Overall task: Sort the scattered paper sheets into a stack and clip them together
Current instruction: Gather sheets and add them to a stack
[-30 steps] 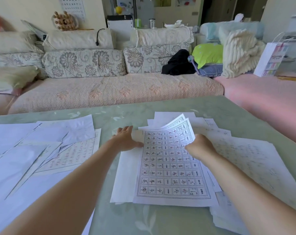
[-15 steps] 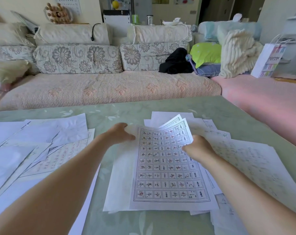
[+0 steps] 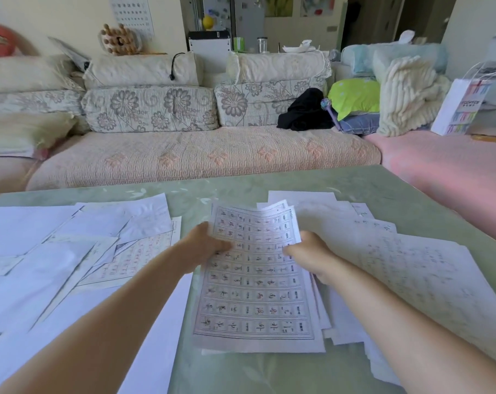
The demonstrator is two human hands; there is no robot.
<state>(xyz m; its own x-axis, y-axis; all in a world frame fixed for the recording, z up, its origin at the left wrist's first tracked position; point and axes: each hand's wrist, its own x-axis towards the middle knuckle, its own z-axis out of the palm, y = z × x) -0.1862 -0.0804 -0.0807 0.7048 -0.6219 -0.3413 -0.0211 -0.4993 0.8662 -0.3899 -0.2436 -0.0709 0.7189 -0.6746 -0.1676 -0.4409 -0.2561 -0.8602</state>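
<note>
Toward near edge of counter [image 3: 269,373], clamping paper stack [image 3: 255,294] by its sides in closed left grip [image 3: 201,245] and right grip [image 3: 312,254]; risking fanned lower sheets [image 3: 323,311] sliding out.

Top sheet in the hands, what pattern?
White paper sheet printed with a grid of dark characters; head view shows it.

Both bare forearms extend from 7 and 5 o'clock and converge at the centre. The left hand [image 3: 204,247] pinches the left edge of the paper stack [image 3: 255,294], thumb on top. The right hand [image 3: 309,254] pinches its right edge likewise.
</note>
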